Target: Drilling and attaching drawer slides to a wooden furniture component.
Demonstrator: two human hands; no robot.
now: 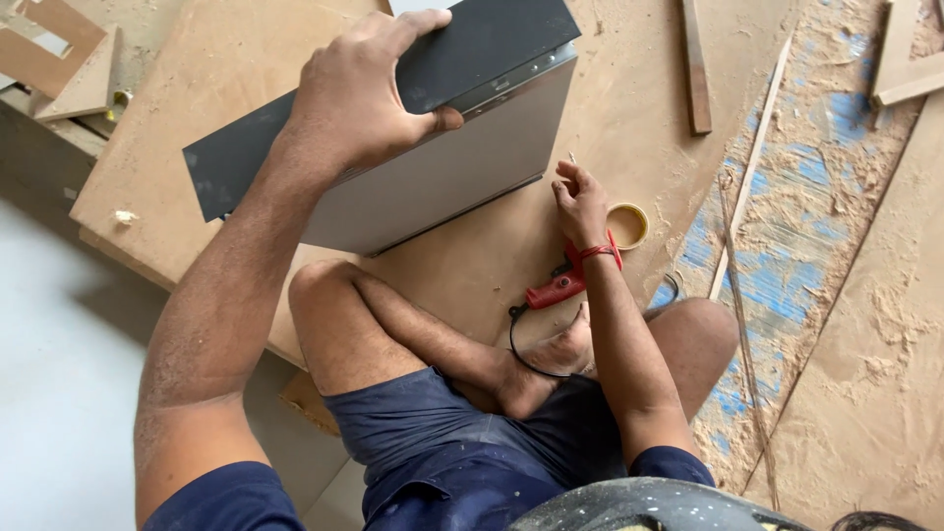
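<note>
Workshop floor, sawdust over brown fibreboard sheets (629, 108) and blue-stained patches. Person sits cross-legged. Left hand (359, 93) clamps the top edge of a dark grey, box-shaped panel assembly with pale grey side (462, 167), standing tilted on the board. Right hand (580, 202) is loosely curled, fingertips just beside the box's lower corner, holding nothing visible. Red corded power tool (556, 288) lies beneath the wrist, roll of yellow tape (629, 224) near.

Bright, even daylight, soft and diffuse; faint shadows under the dark panel (393, 108) and forearms. Mild sheen on its grey face. Sharp centre, slight wide-angle stretch at edges.
</note>
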